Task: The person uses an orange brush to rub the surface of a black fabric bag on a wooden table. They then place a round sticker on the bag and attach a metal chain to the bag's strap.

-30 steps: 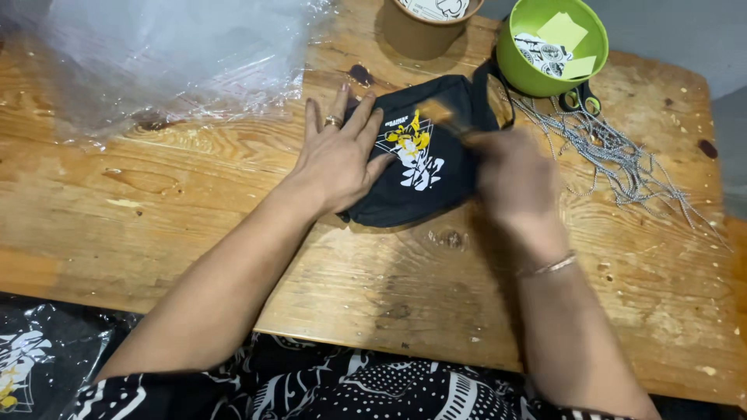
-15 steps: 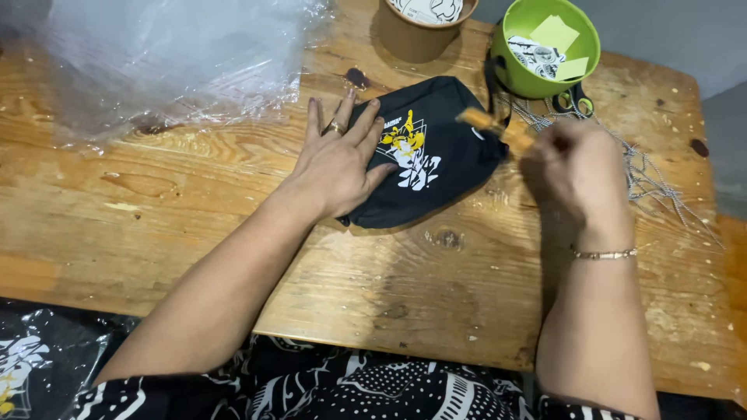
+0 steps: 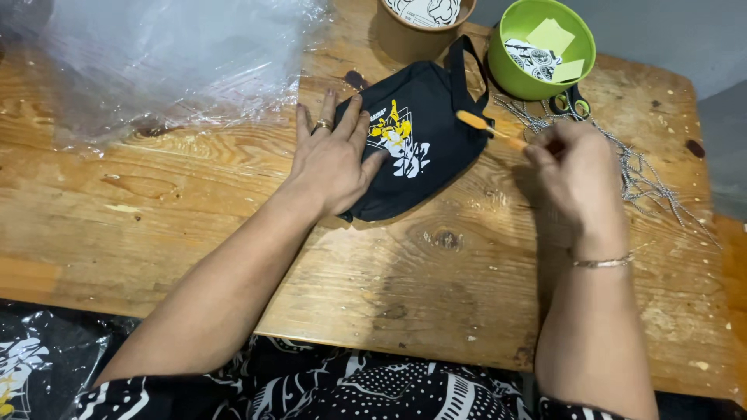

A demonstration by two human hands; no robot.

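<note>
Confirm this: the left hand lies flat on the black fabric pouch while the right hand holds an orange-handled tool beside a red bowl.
Not quite: the bowl is green, not red, as the head view shows. The left hand does lie flat on the black fabric pouch, and the right hand holds the orange-handled tool.

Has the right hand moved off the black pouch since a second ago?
Yes. The right hand has drawn back to the right, off the black pouch, toward the metal chains, its fingers pinching a small orange tag.
</note>
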